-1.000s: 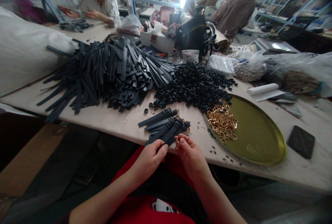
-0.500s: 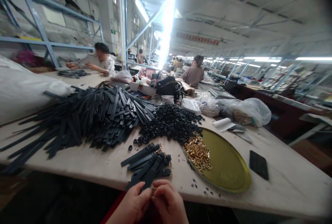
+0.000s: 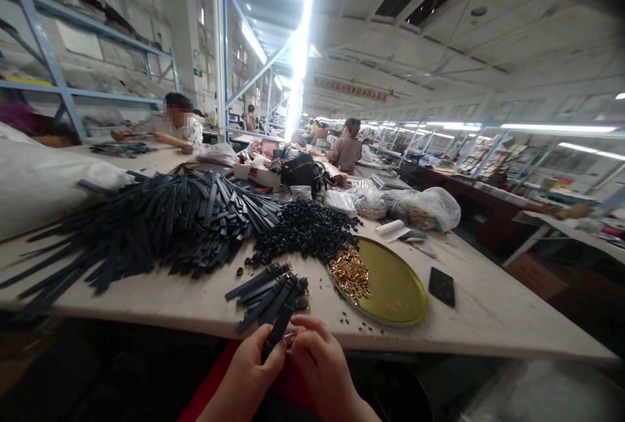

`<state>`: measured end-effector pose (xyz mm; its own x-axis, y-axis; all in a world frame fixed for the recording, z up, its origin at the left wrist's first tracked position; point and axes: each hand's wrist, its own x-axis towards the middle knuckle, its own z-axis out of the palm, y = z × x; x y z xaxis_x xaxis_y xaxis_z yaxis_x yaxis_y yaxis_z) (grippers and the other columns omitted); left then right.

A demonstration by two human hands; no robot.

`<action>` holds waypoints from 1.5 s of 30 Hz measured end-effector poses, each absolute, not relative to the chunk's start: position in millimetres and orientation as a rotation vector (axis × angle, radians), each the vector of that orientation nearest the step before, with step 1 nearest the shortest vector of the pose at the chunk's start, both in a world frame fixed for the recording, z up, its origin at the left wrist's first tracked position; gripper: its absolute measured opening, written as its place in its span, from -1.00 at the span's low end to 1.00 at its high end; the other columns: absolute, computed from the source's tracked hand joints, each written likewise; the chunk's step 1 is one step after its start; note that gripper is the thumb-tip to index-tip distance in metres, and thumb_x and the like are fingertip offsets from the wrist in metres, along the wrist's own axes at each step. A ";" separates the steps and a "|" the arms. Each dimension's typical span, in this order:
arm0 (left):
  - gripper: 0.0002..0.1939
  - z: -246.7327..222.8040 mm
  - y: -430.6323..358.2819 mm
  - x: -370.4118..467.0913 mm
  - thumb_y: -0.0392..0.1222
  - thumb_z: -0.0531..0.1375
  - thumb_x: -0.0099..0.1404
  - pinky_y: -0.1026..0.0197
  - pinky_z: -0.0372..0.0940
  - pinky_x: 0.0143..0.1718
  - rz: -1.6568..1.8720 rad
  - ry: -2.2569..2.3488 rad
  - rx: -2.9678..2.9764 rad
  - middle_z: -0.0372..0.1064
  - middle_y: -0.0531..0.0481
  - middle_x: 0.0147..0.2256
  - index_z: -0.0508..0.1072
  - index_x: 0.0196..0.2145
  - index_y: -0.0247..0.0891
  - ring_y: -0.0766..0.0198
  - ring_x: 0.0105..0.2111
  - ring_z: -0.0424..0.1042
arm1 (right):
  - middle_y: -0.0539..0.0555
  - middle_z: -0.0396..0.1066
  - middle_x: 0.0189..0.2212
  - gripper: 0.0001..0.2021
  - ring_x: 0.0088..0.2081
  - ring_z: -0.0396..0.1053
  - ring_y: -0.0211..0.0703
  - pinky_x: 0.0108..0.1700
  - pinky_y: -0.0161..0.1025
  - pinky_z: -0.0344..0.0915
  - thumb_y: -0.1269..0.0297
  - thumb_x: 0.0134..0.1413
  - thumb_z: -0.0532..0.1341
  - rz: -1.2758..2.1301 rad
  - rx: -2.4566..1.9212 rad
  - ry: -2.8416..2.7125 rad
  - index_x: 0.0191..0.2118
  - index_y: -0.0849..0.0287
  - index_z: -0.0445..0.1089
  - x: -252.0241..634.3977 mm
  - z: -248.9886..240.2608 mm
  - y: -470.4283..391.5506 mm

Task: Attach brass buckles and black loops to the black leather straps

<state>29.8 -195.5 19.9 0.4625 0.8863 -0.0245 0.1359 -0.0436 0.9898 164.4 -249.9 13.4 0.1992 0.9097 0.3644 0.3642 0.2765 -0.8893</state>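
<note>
Near the table's front edge, my left hand (image 3: 256,360) is closed on a dark strap (image 3: 280,329), its thumb pressed against it. My right hand (image 3: 317,353) meets it at the fingertips, pinching a small gold buckle (image 3: 289,338) at the strap's lower end. Just beyond my hands lies a small stack of dark straps with gold buckles (image 3: 268,295). A large heap of dark straps (image 3: 195,220) spreads over the left of the table, beside a pile of small black loops (image 3: 307,230). Gold buckles (image 3: 350,272) lie on the left part of a round yellow-green tray (image 3: 395,285).
On the table (image 3: 488,318), a black phone (image 3: 442,286) lies right of the tray. Plastic bags (image 3: 432,207) and a black bag (image 3: 300,171) stand farther back. One person (image 3: 178,126) works at the left; another (image 3: 346,148) is beyond the table. A white sack (image 3: 53,181) sits far left.
The view has shifted, so the table's contents appear farther left. The dark strap in my left hand now points up more plainly between my hands, and my right index finger is more raised.
</note>
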 end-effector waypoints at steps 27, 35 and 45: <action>-0.69 29.5 -99.2 62.8 0.02 -0.06 0.26 0.35 0.01 -0.61 0.383 0.910 1.485 0.10 0.17 -0.61 0.26 -0.40 -0.28 0.43 -0.64 0.08 | -0.10 0.34 -0.57 -0.81 -0.57 0.24 -0.42 -0.48 -0.42 0.23 0.24 -0.21 0.35 1.346 -1.112 -0.430 -0.41 0.17 0.40 203.7 7.7 -152.8; -0.70 32.8 -99.3 53.5 -0.11 -0.10 0.30 0.31 0.07 -0.44 0.232 0.925 1.931 0.32 0.05 -0.46 0.35 -0.39 -0.26 0.31 -0.44 0.27 | -0.11 0.32 -0.58 -0.74 -0.58 0.24 -0.44 -0.55 -0.47 0.25 0.22 -0.32 0.40 1.464 -1.021 -0.163 -0.41 0.15 0.41 187.1 2.7 -150.9; -0.76 12.5 -122.2 44.1 -0.06 0.01 0.25 0.35 0.10 -0.48 0.281 0.862 1.626 0.29 0.11 -0.52 0.31 -0.34 -0.28 0.38 -0.51 0.24 | -0.09 0.34 -0.53 -0.78 -0.51 0.27 -0.33 -0.42 -0.33 0.26 0.15 -0.13 0.29 1.173 -1.293 -0.606 -0.35 0.14 0.35 173.4 -7.6 -183.0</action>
